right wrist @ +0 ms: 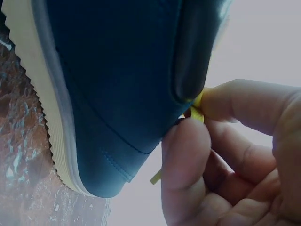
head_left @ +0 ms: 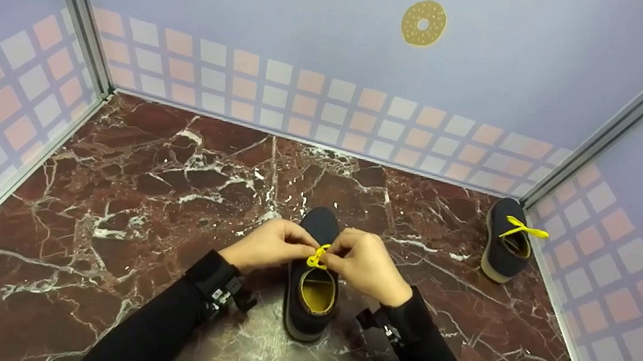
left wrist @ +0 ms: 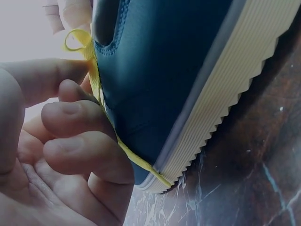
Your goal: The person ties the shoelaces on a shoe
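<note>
A dark shoe (head_left: 304, 319) with a light sole stands on the floor between both hands, its toe pointing away from me. A yellow shoelace (head_left: 317, 258) forms small loops above the shoe's opening. From the left side, my left hand (head_left: 270, 246) pinches the lace between thumb and forefinger. My right hand (head_left: 371, 266) pinches it from the other side. In the left wrist view one lace end (left wrist: 143, 164) trails down across the shoe's side to the sole. The right wrist view shows the lace (right wrist: 197, 110) at the right fingertips, partly hidden by them.
Another dark shoe (head_left: 505, 267) with a tied yellow lace (head_left: 524, 229) stands at the right, close to the wall. Patterned panels (head_left: 345, 36) enclose the reddish-brown marbled floor (head_left: 197, 190) at the back and both sides.
</note>
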Tool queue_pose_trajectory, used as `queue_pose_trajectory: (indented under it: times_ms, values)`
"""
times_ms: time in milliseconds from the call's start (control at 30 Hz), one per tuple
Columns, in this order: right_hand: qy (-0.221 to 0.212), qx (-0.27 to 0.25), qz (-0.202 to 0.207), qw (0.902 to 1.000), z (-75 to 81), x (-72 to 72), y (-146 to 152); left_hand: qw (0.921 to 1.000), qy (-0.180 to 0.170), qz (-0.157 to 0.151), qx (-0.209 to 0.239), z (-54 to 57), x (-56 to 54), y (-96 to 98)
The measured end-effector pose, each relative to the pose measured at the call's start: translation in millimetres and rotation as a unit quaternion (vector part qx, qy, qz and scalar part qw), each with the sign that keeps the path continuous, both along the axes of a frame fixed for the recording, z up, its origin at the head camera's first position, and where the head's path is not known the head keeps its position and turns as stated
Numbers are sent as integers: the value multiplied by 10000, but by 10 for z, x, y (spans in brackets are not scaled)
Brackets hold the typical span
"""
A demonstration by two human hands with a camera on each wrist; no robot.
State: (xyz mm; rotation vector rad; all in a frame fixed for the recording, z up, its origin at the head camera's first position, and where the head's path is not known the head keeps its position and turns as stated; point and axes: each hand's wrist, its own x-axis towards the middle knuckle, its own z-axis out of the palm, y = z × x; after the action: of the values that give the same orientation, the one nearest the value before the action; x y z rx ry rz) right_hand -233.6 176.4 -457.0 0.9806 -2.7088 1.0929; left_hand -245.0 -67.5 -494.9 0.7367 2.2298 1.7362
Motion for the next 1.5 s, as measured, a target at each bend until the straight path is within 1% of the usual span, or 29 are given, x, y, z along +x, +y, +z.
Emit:
queue_pose_trajectory:
  times_ms: [133,300,467,633,733,933,1000,1233,1500]
  values:
    - [-92,3,-7,10000,7,2,7,10000,-51,-29,28,-9,-11,-8]
    - [-107,45,-12,9999,5,3,6,9999,-116,-45,99,-18,-11,-12]
    - [-197,155,-11,9997,21,-2,9,9997,-156,-34,203,-19,-13,-11]
    - [-229,254,104,9994,46,-5,33,9992,-209,-75,322,-14,-5,-11]
    - [-245,234,221,9992,55,-12,51,9984,-366,-89,419,-22,-3,-15]
    - [-301,205,326,9988,59,-30,79,9937,-918,-105,632,-32,2,-18]
    - [-339,206,329,9987,55,-34,87,9930,-982,-87,657,-32,3,-14]
    - [-369,181,322,9986,56,-45,118,9931,-988,14,626,-22,9,-3]
    - [-299,330,295,9986,54,-51,127,9930,-1015,111,601,-24,8,-4]
